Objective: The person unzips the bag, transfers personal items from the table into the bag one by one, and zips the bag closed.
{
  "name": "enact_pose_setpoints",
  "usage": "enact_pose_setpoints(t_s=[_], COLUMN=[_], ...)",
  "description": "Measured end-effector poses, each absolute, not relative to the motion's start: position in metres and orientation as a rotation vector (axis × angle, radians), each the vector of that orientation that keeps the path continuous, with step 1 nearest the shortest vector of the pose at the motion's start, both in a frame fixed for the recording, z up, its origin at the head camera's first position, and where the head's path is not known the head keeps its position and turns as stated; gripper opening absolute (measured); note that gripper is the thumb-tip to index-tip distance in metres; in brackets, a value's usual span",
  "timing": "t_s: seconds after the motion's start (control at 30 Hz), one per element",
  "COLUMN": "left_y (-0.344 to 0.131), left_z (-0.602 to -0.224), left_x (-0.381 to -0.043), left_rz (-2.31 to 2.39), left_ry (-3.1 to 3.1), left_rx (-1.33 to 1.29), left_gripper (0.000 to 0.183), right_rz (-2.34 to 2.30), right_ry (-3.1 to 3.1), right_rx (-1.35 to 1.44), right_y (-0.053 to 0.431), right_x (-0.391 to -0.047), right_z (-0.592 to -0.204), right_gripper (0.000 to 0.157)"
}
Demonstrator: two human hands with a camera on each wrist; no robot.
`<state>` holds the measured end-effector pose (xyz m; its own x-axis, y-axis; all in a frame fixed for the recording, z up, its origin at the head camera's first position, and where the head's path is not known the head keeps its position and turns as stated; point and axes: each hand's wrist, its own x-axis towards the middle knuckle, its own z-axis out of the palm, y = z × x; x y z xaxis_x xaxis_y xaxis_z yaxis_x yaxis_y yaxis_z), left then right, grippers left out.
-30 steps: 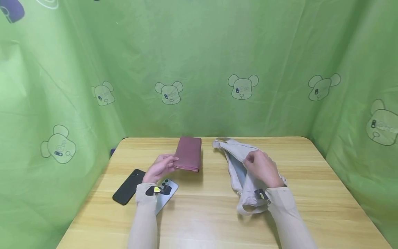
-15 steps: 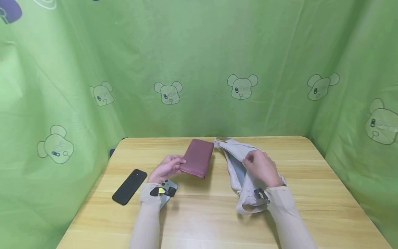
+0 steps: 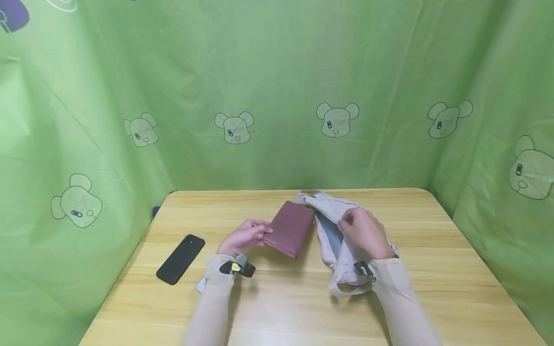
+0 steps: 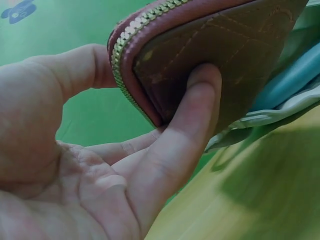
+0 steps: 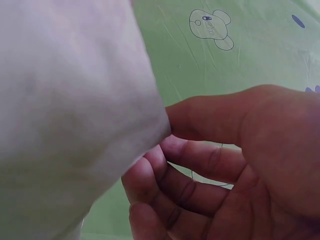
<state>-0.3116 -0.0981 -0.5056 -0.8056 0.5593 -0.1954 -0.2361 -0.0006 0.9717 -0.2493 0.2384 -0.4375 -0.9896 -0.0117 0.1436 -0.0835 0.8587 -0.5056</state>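
Observation:
My left hand [image 3: 245, 236] pinches a maroon zip wallet [image 3: 289, 228] by its near left corner, above the table. In the left wrist view the wallet's gold zipper [image 4: 122, 55] curves round its edge, and a finger lies along its quilted face. The wallet's far right edge is beside a pale grey fabric bag [image 3: 346, 269], whose opening shows a light blue lining. My right hand [image 3: 365, 233] pinches the edge of the bag's opening and holds it up. In the right wrist view the bag's cloth [image 5: 75, 110] fills the left side, with its edge between thumb and fingers.
A black phone [image 3: 180, 259] lies on the wooden table [image 3: 277, 307] at the left. A pale blue phone [image 3: 201, 285] is mostly hidden under my left wrist. Green curtains [image 3: 277, 72] with bear-head prints enclose the table at the back and sides.
My left hand has carried the wallet right and slightly nearer, up to the bag, and the wallet has turned clockwise. The right hand and bag have stayed put.

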Motion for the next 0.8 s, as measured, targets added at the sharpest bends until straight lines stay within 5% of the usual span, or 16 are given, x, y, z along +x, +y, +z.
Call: enact_pose_setpoints(t_s=[0.8], left_y=[-0.047], left_z=[-0.518], left_x=[-0.303], left_rz=[1.934], left_ry=[1.753], left_rx=[0.294], left_gripper=[0.046], right_rz=[0.752], right_ry=[-2.867], right_rx=[0.143], right_y=[0.232], right_x=[-0.249], right_z=[-0.439], right_gripper=[0.011])
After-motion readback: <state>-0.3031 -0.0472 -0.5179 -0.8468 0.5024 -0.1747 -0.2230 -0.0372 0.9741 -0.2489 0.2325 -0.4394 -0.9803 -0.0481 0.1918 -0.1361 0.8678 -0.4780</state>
